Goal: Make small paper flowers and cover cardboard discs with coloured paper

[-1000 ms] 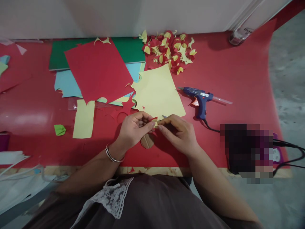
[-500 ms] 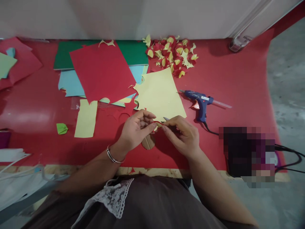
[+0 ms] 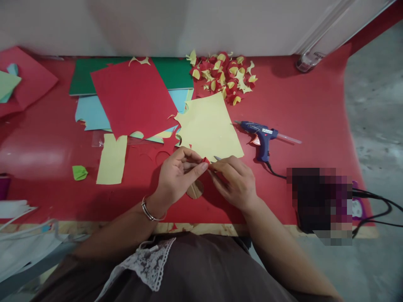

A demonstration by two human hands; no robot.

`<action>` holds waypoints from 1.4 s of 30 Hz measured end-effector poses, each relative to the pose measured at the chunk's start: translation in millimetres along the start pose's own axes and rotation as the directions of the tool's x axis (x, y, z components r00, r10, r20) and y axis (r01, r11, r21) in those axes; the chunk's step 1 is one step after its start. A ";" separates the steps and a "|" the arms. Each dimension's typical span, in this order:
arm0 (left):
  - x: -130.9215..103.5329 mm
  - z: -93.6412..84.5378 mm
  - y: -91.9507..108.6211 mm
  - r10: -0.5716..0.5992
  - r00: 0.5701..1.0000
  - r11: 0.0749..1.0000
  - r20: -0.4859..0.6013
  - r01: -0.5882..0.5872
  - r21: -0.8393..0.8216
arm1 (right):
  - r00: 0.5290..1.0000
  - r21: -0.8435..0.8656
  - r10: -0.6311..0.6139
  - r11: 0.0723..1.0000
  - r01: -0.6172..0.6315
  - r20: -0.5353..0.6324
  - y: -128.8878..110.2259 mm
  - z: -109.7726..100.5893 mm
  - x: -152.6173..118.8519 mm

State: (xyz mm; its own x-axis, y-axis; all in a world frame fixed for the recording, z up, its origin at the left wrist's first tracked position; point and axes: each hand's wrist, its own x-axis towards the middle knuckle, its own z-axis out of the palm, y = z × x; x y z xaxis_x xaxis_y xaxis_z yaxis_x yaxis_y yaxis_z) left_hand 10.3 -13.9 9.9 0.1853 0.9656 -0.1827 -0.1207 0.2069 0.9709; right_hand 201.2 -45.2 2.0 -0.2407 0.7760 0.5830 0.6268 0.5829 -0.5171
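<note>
My left hand (image 3: 181, 174) pinches a small folded piece of red paper (image 3: 205, 160) between thumb and fingertips. Close against its right side, my right hand (image 3: 234, 180) has its fingers closed at the paper's edge. A grey pointed metal tip (image 3: 217, 158) sticks out by the right fingers; its remainder is hidden, so its kind is unclear. Below the left thumb lies a round piece of brown cardboard (image 3: 195, 191). Just beyond both hands is a cut-edged yellow paper sheet (image 3: 210, 126).
A blue glue gun (image 3: 262, 136) with a clear stick lies to the right. Red and yellow paper petals (image 3: 222, 75) are heaped at the back. A red sheet (image 3: 135, 98), a yellow strip (image 3: 111, 161) and a green scrap (image 3: 79, 173) lie leftward. A pixelated dark object (image 3: 315, 201) sits front right.
The paper piece has turned from showing a yellow face with a red edge to showing red. My right fingers have curled closer round it, and the view has shifted slightly.
</note>
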 end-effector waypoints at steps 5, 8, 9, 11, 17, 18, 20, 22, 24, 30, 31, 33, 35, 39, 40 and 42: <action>-1.2 -1.1 -4.4 0.088 0.996 0.986 -0.008 -0.086 0.140 | 0.999 -0.040 -0.033 0.999 0.034 0.025 -0.8 1.5 0.3; -2.0 -3.1 -7.6 0.151 0.988 0.963 -0.018 -0.143 0.230 | 1.000 -0.007 -0.003 1.000 0.003 0.028 -0.7 1.3 -0.7; -2.3 -3.5 -8.5 0.172 0.985 0.953 -0.024 -0.160 0.259 | 1.000 0.002 0.009 1.000 -0.009 0.023 -0.6 1.3 -1.2; -2.9 -3.8 -9.6 0.200 0.979 0.937 -0.032 -0.181 0.297 | 1.000 0.016 0.026 1.000 -0.026 0.010 -0.6 1.6 -1.9; -2.9 -1.7 -5.6 0.177 0.984 0.962 0.008 -0.175 0.210 | 0.999 0.027 0.041 0.999 -0.040 -0.019 -1.4 1.6 -2.4; -2.4 -1.6 -4.4 0.173 0.985 0.967 0.017 -0.173 0.187 | 0.999 0.030 0.040 0.999 -0.039 -0.022 -1.3 1.4 -2.4; -1.3 -1.8 -2.7 0.156 0.987 0.977 0.028 -0.159 0.139 | 0.999 0.029 0.038 0.999 -0.037 -0.028 -1.2 1.0 -2.3; -0.3 -2.3 -1.9 0.139 0.990 0.986 0.032 -0.141 0.093 | 0.999 0.024 0.038 0.999 -0.037 -0.030 -0.9 1.0 -2.1; 0.1 -2.8 -1.7 0.117 0.993 0.990 0.034 -0.119 0.071 | 0.999 0.026 0.039 0.999 -0.038 -0.030 -0.8 1.0 -2.1; -0.7 -3.1 -0.3 0.063 0.998 0.995 0.016 -0.065 0.081 | 0.998 0.045 0.063 0.997 -0.062 -0.019 -1.3 -0.5 -2.1; -0.6 -3.1 0.1 0.061 0.998 0.995 0.014 -0.062 0.083 | 0.998 0.048 0.068 0.997 -0.067 -0.016 -1.5 -0.9 -2.0; -0.3 -3.0 0.7 0.061 0.998 0.995 0.013 -0.062 0.081 | 0.997 0.057 0.079 0.995 -0.078 -0.013 -2.0 -1.7 -1.7; 0.0 -3.2 0.7 0.066 0.998 0.995 0.015 -0.067 0.076 | 0.996 0.069 0.092 0.993 -0.091 -0.010 -2.4 -2.6 -1.3; -0.1 -3.4 -1.5 0.087 0.996 0.994 0.018 -0.088 0.066 | 0.993 0.084 0.120 0.989 -0.119 -0.002 -2.6 -3.4 -0.7; -0.4 -3.1 -2.2 0.092 0.996 0.993 0.015 -0.093 0.067 | 0.992 0.085 0.126 0.989 -0.125 -0.002 -2.5 -3.4 -0.7; -1.2 -2.0 -3.3 0.099 0.995 0.992 0.007 -0.100 0.075 | 0.992 0.088 0.128 0.988 -0.127 -0.007 -2.3 -2.9 -0.9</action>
State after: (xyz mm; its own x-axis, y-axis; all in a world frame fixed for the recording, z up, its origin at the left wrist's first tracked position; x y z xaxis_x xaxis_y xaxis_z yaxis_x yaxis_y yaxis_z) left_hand 8.6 -15.4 6.6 0.1791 0.9802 -0.0842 -0.0654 0.0972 0.9931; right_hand 202.1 -47.9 4.5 -0.1527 0.8427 0.5164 0.5848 0.4982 -0.6402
